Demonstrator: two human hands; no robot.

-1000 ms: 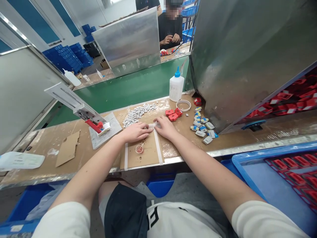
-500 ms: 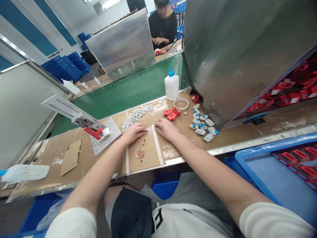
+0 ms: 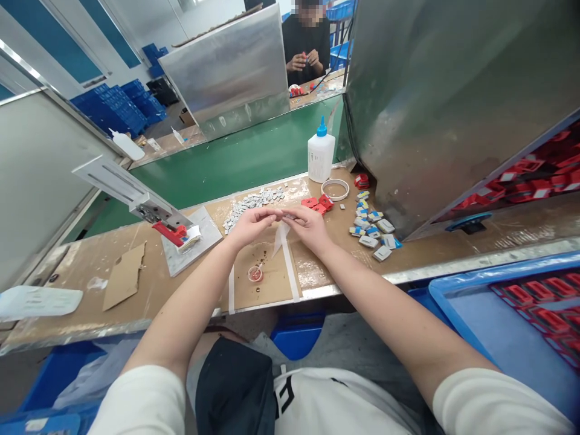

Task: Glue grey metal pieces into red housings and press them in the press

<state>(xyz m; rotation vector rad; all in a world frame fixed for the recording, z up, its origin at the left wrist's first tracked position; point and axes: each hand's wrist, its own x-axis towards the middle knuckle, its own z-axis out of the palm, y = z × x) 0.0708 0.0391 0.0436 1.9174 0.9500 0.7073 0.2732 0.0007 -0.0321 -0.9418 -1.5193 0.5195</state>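
My left hand (image 3: pixel 251 222) and my right hand (image 3: pixel 307 222) are raised a little above the brown cardboard mat (image 3: pixel 267 278), fingertips nearly meeting. Between them they pinch a strip of clear tape (image 3: pixel 278 237) that hangs down toward the mat. A pile of small grey chips (image 3: pixel 251 204) lies just behind my left hand. Red plastic parts (image 3: pixel 319 204) sit behind my right hand. A small round cap with red inside (image 3: pixel 255 273) rests on the mat below my hands.
A white glue bottle with a blue tip (image 3: pixel 321 154) and a tape ring (image 3: pixel 336 190) stand at the back. Blue-and-white parts (image 3: pixel 372 229) lie to the right. A metal jig with a red clamp (image 3: pixel 170 226) sits left. A blue tray (image 3: pixel 502 314) holds red parts. Another person works across the green conveyor (image 3: pixel 235 163).
Both hands were pressed flat on the mat's top edge over the tape; now they have lifted off it, pulling the tape strip up between the fingertips.
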